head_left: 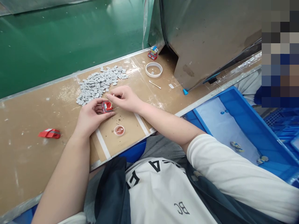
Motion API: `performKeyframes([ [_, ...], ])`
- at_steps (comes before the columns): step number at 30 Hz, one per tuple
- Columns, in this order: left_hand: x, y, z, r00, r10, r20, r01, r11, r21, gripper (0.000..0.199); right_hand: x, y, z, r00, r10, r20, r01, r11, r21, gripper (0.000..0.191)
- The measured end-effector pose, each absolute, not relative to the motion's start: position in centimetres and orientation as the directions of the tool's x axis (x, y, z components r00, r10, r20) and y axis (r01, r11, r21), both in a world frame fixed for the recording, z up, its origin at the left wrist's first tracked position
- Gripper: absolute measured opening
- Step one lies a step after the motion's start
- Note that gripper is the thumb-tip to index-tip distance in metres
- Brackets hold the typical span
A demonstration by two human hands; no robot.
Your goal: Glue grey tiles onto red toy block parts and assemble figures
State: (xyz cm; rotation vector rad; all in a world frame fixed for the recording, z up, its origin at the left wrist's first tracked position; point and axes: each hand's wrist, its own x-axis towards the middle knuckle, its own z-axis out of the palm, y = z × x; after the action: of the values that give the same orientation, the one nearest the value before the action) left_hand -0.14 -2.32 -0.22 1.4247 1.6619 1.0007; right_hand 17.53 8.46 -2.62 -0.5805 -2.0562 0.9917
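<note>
My left hand (90,116) is closed around a small red and grey toy piece (107,106), its open top turned up. Over that piece, my right hand (125,99) pinches a thin cotton swab (111,104), whose pale tip points down at the red inside; whether it touches I cannot tell. Just in front of both hands stands a small clear cup (119,130) with reddish liquid. Behind them spreads a heap of small grey tiles (95,84) with markings.
Red folded pieces (49,133) lie to the left. At the back right are a block toy (153,53), a white tape ring (153,70) and another cotton swab (154,84). A metal housing (210,37) rises beyond. On the right, a blue bin (252,124) contains several small parts.
</note>
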Motion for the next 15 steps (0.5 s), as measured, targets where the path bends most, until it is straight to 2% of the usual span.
performKeyframes([
  [9,-0.26,-2.13,-0.49,-0.126,0.992,-0.017,0.435,0.071,0.897,0.068,17.07,8.33,-2.98,-0.629,0.639,0.442,0.031,0.589,-0.808,0.061],
  [15,-0.58,-2.01,-0.99,-0.121,0.993,0.004,0.419,0.047,0.907,0.070,17.31,8.54,-2.60,-0.575,0.665,0.476,0.013,0.589,-0.808,0.067],
])
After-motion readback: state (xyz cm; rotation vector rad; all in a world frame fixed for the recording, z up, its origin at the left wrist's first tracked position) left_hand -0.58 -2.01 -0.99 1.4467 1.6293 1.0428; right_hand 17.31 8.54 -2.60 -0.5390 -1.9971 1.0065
